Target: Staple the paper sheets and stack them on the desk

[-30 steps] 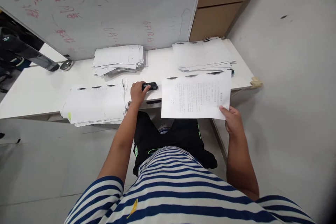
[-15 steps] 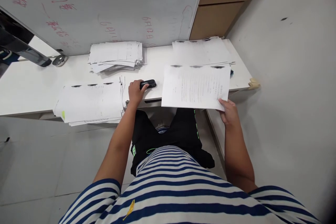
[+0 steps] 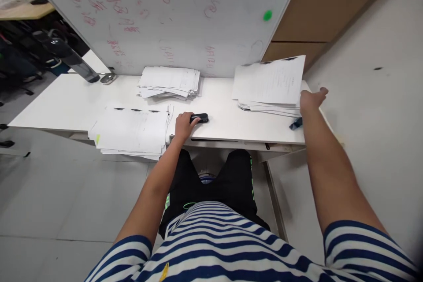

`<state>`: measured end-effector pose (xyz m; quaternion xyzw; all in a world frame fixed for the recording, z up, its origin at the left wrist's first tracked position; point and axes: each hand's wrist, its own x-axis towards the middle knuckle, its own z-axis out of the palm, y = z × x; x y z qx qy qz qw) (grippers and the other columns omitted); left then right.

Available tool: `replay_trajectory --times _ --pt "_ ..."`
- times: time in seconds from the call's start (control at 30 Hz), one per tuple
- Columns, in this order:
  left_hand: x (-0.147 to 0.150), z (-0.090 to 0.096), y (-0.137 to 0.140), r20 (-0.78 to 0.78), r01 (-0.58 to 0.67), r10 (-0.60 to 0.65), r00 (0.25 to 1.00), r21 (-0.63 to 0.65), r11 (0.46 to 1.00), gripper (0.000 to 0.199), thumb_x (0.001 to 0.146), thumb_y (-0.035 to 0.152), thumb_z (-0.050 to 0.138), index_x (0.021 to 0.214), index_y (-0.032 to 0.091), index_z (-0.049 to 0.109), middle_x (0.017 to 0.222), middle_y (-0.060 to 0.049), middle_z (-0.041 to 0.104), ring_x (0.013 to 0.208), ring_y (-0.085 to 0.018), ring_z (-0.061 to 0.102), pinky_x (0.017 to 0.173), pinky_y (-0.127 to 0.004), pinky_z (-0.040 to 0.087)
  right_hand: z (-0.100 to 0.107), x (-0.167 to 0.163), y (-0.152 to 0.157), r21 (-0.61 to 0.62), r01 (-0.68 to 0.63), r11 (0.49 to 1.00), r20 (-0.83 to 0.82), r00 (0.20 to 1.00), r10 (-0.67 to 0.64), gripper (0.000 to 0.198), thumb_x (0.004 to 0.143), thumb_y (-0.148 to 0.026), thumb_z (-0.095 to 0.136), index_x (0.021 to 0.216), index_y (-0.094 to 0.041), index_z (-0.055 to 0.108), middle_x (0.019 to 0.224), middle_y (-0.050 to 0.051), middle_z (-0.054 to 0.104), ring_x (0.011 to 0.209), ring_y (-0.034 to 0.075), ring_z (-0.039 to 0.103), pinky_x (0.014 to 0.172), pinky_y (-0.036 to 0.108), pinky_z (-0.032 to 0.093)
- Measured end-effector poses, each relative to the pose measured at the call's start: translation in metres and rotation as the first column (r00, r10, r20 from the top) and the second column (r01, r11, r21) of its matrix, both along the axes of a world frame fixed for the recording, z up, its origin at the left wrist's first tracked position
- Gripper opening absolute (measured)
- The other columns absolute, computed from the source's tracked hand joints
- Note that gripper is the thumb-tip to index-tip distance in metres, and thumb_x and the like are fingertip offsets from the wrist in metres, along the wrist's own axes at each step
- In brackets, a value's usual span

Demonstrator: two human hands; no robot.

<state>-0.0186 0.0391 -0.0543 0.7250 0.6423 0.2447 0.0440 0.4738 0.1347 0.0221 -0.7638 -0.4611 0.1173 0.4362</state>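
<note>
My left hand (image 3: 185, 126) is closed around the back end of a black stapler (image 3: 200, 118), which rests on the white desk. At the desk's right side, my right hand (image 3: 312, 98) has its fingers stretched out, away from the papers. It is beside the right edge of a printed sheet (image 3: 269, 81). That sheet lies slightly askew on top of a paper stack (image 3: 271, 107), with dark marks along its far edge. Just left of my right forearm is a small dark blue object (image 3: 295, 123), whose kind I cannot make out.
A paper pile (image 3: 132, 130) overhangs the desk's front edge at left. Another pile (image 3: 170, 80) sits by the whiteboard (image 3: 185, 17). A dark bottle (image 3: 74, 59) and a computer mouse (image 3: 108, 78) stand at far left. A wall (image 3: 380, 110) borders the right side.
My right hand has carried the printed sheet forward and right onto the back stack, and its fingers have opened. My left hand stays on the stapler. The view has shifted.
</note>
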Motion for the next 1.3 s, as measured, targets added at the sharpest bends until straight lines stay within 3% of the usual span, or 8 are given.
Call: replay_trajectory --times 0.1,0.17,0.27,0.37,0.63,0.87,1.13,1.3 --pt "0.000 0.000 0.000 0.003 -0.009 0.009 1.000 0.003 1.000 0.033 0.100 0.048 0.056 0.116 0.021 0.067 0.110 -0.012 0.072 0.106 -0.031 0.061 0.093 -0.042 0.045 -0.015 -0.042 -0.009 -0.082 0.134 0.988 0.153 0.981 -0.120 0.067 0.100 -0.045 0.050 0.158 -0.017 0.033 0.166 0.023 0.026 0.153 0.041 0.025 0.120 0.066 0.029" --pt "0.000 -0.001 0.000 0.001 -0.010 0.010 1.000 0.005 1.000 0.032 0.100 0.047 0.057 0.115 0.021 0.068 0.110 -0.012 0.071 0.106 -0.031 0.061 0.093 -0.041 0.044 -0.031 -0.075 -0.017 -0.182 -0.026 0.983 0.259 0.963 0.073 0.070 0.098 -0.045 0.049 0.159 -0.014 0.034 0.170 0.021 0.021 0.157 0.040 0.017 0.122 0.065 0.025" --pt "-0.001 -0.002 0.001 -0.003 -0.009 0.009 1.000 0.011 1.000 0.031 0.100 0.047 0.057 0.114 0.022 0.068 0.110 -0.011 0.072 0.107 -0.031 0.060 0.094 -0.041 0.044 -0.057 -0.117 -0.024 -0.374 -0.212 0.903 0.399 0.842 0.363 0.071 0.099 -0.054 0.043 0.160 -0.019 0.037 0.173 0.016 0.018 0.160 0.040 0.010 0.122 0.070 0.020" --pt "-0.001 -0.003 0.001 -0.011 -0.010 0.010 1.000 0.017 1.000 0.032 0.100 0.047 0.058 0.115 0.020 0.068 0.110 -0.011 0.072 0.106 -0.031 0.060 0.094 -0.041 0.044 -0.075 -0.139 -0.030 -0.468 -0.251 0.847 0.422 0.778 0.464 0.071 0.102 -0.061 0.027 0.161 -0.023 0.039 0.173 0.014 0.023 0.160 0.037 0.014 0.122 0.071 0.015" --pt "0.001 -0.001 -0.001 0.005 -0.009 0.009 1.000 0.025 1.000 0.032 0.100 0.047 0.058 0.114 0.020 0.068 0.111 -0.012 0.071 0.107 -0.030 0.060 0.093 -0.040 0.043 -0.084 -0.146 -0.038 -0.355 -0.152 0.923 0.433 0.848 0.306 0.071 0.103 -0.063 0.022 0.153 -0.022 0.050 0.169 0.017 0.033 0.157 0.039 0.023 0.120 0.077 0.006" --pt "0.001 -0.005 -0.001 0.023 -0.004 0.003 1.000 0.043 0.999 0.036 0.099 0.050 0.057 0.114 0.020 0.068 0.110 -0.013 0.071 0.106 -0.031 0.061 0.094 -0.042 0.045 -0.088 -0.144 -0.034 -0.357 -0.147 0.922 0.394 0.871 0.292 0.072 0.104 -0.062 0.020 0.151 -0.018 0.052 0.169 0.018 0.032 0.158 0.040 0.019 0.120 0.076 0.004" --pt "0.000 -0.013 0.003 0.173 -0.116 0.092 0.981 0.134 0.984 0.049 0.099 0.057 0.053 0.128 0.018 0.062 0.129 -0.019 0.065 0.127 -0.034 0.055 0.110 -0.048 0.042 -0.085 -0.146 -0.037 -0.322 -0.155 0.934 0.448 0.844 0.294 0.081 0.101 -0.063 0.023 0.164 -0.012 0.026 0.173 0.023 0.016 0.160 0.040 0.009 0.122 0.072 0.009" --pt "-0.014 -0.007 -0.009 0.332 -0.228 0.117 0.936 0.316 0.921 0.045 0.106 0.045 0.035 0.137 0.017 0.052 0.150 -0.020 0.051 0.148 -0.027 0.040 0.125 -0.048 0.028 -0.085 -0.166 -0.056 -0.384 -0.333 0.861 0.467 0.734 0.492 0.084 0.099 -0.062 0.028 0.168 -0.016 0.011 0.176 0.017 0.001 0.161 0.039 -0.004 0.122 0.072 0.005"
